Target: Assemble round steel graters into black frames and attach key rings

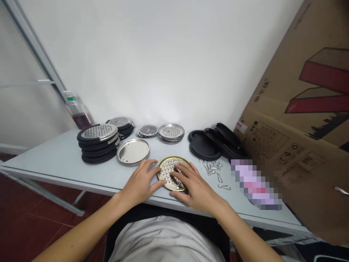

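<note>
A round perforated metal grater disc (167,168) sits in a gold-coloured rim at the table's front edge. Along its left rim rests my left hand (143,179), fingers apart and the thumb touching the edge. My right hand (193,183) is spread over the disc's right half, its fingertips on the holed surface and hiding part of it. Neither hand is wrapped around anything. Just left of the disc lies a short stack of plain silver metal lids (133,152).
Stacked graters with black rims (99,145) stand at the left, near a bottle of dark liquid (80,114). More grater discs (171,131) lie behind. On the right are black round covers (204,145), small metal clips (212,166), a blurred-out purple item (253,185) and a large cardboard box (294,145).
</note>
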A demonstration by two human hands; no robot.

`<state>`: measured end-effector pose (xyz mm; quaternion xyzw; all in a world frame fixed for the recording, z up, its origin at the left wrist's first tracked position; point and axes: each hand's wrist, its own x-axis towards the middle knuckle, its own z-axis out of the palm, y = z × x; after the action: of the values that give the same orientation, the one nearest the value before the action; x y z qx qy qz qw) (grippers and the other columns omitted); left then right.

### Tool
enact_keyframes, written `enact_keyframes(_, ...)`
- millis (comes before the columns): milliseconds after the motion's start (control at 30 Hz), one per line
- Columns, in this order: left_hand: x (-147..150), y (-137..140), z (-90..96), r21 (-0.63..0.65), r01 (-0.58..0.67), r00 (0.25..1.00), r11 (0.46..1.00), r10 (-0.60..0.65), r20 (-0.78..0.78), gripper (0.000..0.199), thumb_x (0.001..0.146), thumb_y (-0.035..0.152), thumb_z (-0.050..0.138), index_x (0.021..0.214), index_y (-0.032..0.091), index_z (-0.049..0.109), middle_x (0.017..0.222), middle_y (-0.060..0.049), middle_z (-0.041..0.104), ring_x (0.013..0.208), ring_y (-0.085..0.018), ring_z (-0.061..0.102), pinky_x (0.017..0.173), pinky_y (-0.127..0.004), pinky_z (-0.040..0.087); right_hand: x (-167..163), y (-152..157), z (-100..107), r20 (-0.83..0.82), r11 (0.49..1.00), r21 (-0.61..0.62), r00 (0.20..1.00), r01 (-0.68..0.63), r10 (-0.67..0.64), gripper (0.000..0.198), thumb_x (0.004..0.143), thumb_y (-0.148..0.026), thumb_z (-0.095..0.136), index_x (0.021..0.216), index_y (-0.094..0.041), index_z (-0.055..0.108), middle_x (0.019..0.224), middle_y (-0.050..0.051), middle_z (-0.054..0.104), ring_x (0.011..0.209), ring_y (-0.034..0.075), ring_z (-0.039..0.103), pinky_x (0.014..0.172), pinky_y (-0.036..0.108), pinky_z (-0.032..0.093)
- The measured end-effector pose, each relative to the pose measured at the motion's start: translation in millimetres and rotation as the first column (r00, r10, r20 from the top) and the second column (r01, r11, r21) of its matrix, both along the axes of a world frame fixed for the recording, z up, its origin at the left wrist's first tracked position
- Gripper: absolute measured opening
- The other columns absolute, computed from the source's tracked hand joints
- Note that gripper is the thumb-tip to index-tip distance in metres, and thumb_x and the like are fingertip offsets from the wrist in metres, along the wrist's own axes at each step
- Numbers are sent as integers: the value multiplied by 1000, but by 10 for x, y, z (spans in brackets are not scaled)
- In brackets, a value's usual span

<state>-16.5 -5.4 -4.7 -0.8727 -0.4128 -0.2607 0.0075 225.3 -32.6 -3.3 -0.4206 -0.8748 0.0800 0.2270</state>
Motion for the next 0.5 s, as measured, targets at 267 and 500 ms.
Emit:
enact_keyframes(267, 59, -111, 51, 73, -76, 997, 994, 77, -3, 35, 87, 44, 63, 107, 16, 66, 127, -16, 54, 122, -32, 48, 103, -51, 46, 4, 26, -54, -46, 1000, 24, 999, -17, 18, 50, 85, -46, 65, 129, -23, 58, 140, 15, 52, 137, 32, 40, 117, 59, 20)
enact_keyframes(500, 139, -178, 81, 93, -103, 993, 990, 107, -44, 31, 89, 37, 62, 110, 14, 66, 128, -17, 54, 123, -33, 47, 101, -52, 47, 1, 24, -48, -34, 999, 35, 999, -25, 27, 48, 87, -45, 63, 129, -22, 59, 148, 14, 45, 143, 31, 30, 118, 55, 21)
